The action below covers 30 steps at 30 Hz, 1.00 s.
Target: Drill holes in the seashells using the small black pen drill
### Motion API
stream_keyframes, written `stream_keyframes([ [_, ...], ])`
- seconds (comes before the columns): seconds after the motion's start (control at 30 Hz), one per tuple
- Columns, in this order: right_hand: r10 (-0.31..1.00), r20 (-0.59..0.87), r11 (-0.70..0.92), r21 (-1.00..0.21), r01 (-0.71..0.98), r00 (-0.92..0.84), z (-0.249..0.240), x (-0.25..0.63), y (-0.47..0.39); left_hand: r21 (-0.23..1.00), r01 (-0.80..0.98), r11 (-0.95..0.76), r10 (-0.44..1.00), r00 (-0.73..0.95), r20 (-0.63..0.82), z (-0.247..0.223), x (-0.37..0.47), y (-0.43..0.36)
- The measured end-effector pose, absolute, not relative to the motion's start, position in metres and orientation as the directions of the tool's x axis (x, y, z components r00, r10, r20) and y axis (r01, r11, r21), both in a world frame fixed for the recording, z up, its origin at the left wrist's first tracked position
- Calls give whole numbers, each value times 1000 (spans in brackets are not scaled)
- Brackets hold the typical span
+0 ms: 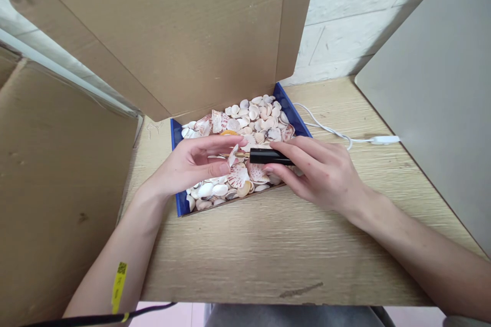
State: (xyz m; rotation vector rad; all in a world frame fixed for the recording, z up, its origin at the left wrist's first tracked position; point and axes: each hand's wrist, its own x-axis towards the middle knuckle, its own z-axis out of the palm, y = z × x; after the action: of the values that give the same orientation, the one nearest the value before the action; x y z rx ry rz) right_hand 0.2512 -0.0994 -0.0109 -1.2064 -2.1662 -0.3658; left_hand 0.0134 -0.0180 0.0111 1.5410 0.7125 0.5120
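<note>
Between the thumb and fingers of my left hand [180,164] is a small pale seashell [232,155], held on edge. My right hand [328,171] grips a black mini hand drill [268,156] with a brass-coloured chuck, lying level and aimed at the shell. The drill's tip meets the shell or sits very close to it; the exact contact is too small to tell. Both hands are over a blue-sided tray [178,184] full of shells. Below the held shell lies a red-and-white scallop shell [238,176].
A large cardboard panel [215,36] rises behind the tray, and another [57,173] stands at the left. On the wooden table [268,250], a white cable [330,130] with an inline switch [385,140] runs right toward a grey panel [433,87]. A black cord [149,309] crosses the lower left.
</note>
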Motion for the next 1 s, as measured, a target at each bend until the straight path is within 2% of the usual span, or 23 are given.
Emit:
stream_keyframes([
  [0.2, 660, 646, 538, -51, 841, -383, -11, 251, -100, 982, 186, 43, 696, 699, -163, 12, 14, -18],
  [0.37, 649, 650, 552, -44, 833, -396, -12, 251, -99, 980, 197, 35, 693, 701, -166, 14, 15, -19],
  [0.8, 693, 648, 479, -86, 874, -316, -14, 260, -96, 997, 8, -79, 764, 643, 55, 3, 13, -14],
  [1.0, 682, 651, 490, -68, 869, -333, -15, 259, -96, 997, 37, -70, 766, 642, 30, 1, 10, -14],
])
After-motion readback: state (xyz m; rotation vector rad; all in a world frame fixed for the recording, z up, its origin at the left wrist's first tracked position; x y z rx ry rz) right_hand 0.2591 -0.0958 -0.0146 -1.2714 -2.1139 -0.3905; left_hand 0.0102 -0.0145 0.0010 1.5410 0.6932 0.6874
